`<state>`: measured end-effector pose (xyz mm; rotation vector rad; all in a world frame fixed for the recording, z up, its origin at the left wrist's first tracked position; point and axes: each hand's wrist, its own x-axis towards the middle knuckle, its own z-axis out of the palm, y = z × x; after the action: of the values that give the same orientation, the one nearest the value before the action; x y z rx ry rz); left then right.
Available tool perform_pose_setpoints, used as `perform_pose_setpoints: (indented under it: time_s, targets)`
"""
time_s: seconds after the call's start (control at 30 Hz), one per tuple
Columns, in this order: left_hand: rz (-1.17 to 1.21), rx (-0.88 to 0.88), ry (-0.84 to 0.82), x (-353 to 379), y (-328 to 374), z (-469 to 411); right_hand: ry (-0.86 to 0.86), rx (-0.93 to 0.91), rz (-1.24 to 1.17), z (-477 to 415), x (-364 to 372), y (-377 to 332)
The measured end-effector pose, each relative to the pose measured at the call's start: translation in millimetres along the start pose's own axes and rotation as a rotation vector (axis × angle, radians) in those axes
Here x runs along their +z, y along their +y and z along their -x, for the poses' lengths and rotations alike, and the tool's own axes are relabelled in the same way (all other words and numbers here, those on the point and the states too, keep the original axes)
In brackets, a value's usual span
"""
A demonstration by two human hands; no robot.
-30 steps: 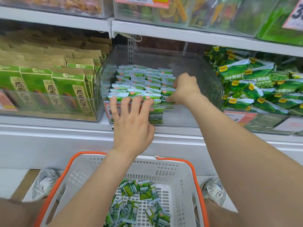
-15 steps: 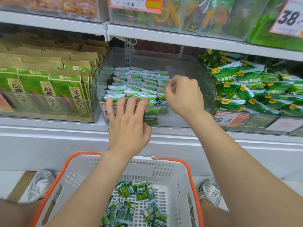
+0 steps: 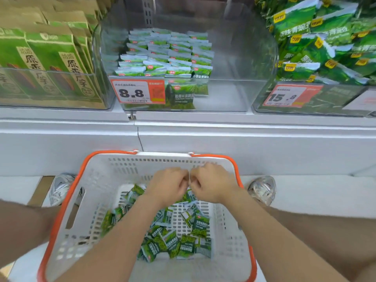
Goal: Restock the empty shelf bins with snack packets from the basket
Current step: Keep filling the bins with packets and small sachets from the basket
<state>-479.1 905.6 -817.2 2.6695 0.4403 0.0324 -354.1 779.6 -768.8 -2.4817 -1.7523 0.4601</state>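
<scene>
left hand (image 3: 168, 187) + right hand (image 3: 213, 184) in basket (image 3: 101, 176) | white shelf (image 3: 244, 139) | pale floor (image 3: 325, 196)

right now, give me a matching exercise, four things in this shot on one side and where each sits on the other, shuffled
Things:
1. loose snack packets
2. 8.8 price tag
3. 15.8 price tag
4. brown paper bags

Places:
a. front of the right bin
b. inside the white basket
c. in the left bin
d. front of the middle bin

Pairs: 1-b, 2-d, 3-a, 4-c
</scene>
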Motion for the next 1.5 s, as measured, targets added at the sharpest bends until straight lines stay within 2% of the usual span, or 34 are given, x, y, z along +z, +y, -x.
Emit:
perform_pose_setpoints:
  time_s: [0.17, 0.27, 0.33, 0.43, 0.63, 0.73, 0.9, 1.0, 1.2, 1.3, 1.4, 1.5]
  targets:
    - [-0.09, -0.091, -0.573, 67, -17, 29, -0.451, 0.081, 0.138, 17, 52, -3]
    - [-0.066, -0.156, -0.877, 97, -29, 44, -0.651, 0.115, 0.158, 21, 70, -10]
    - [-0.043, -0.182, -0.991, 110, -33, 50, -0.66, 0.118, 0.135, 19, 76, -14]
    - [-0.09, -0.139, -1.031, 122, -31, 52, -0.58, 0.124, 0.101, 14, 78, -15]
    - [-0.29, -0.06, -0.937, 133, -32, 51, -0.556, 0.119, 0.106, 14, 75, -16]
    - [-0.259, -0.092, -0.907, 126, -32, 51, -0.574, 0.135, 0.12, 15, 75, -17]
    - [0.063, -0.231, -0.761, 114, -45, 47, -0.567, 0.141, 0.12, 16, 67, -19]
    - [0.212, -0.251, -0.679, 98, -46, 38, -0.554, 0.152, 0.059, 14, 72, -15]
    - [0.519, -0.226, -0.531, 47, -40, 10, -0.492, 0.161, -0.268, 10, 78, -7]
    - [0.779, -0.317, -0.375, 25, -35, 7, -0.422, 0.167, -0.391, 8, 74, -1]
    - [1.046, -0.454, -0.161, 17, -32, 13, -0.314, 0.239, -0.705, 10, 56, 3]
    - [1.235, -0.566, -0.038, 18, -31, 15, -0.267, 0.283, -0.933, 8, 43, 2]
